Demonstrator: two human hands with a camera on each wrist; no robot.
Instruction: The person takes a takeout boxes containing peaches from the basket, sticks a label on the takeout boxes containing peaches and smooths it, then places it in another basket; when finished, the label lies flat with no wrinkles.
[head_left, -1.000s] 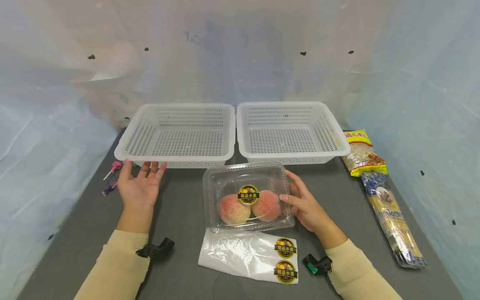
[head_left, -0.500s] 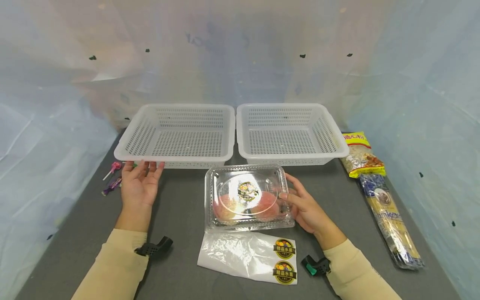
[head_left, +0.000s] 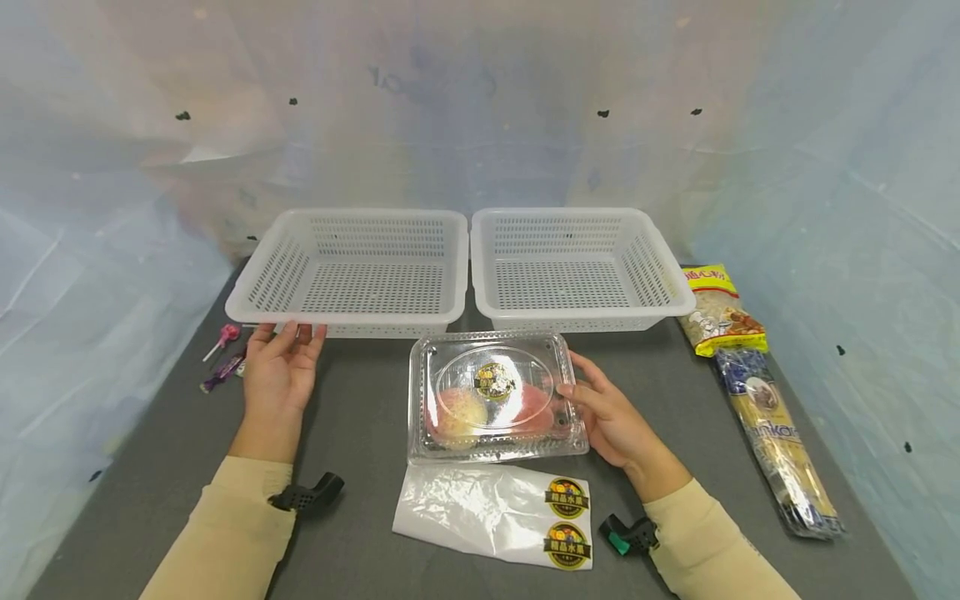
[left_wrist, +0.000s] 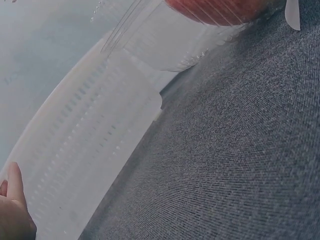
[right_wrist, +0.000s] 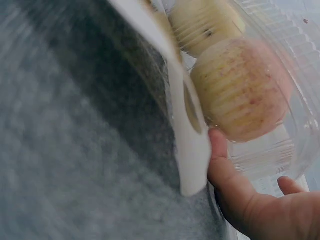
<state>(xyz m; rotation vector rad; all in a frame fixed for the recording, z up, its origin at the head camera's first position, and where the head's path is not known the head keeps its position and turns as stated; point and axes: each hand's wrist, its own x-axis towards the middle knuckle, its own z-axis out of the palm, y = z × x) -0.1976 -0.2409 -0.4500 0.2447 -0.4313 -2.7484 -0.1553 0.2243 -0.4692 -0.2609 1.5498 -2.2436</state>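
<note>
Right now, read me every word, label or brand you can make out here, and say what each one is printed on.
"inkor": a partial brand on the long noodle packet; the rest is cut off.
Red characters on the yellow snack bag: too small to read.
Round label on the clear fruit box lid: characters blurred.
Two round stickers on the plastic sheet: yellow characters on black, too small to read.
Both white baskets: no text.

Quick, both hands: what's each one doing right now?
Left hand: open, fingers at the left basket rim.
Right hand: grips the clamshell.
</note>
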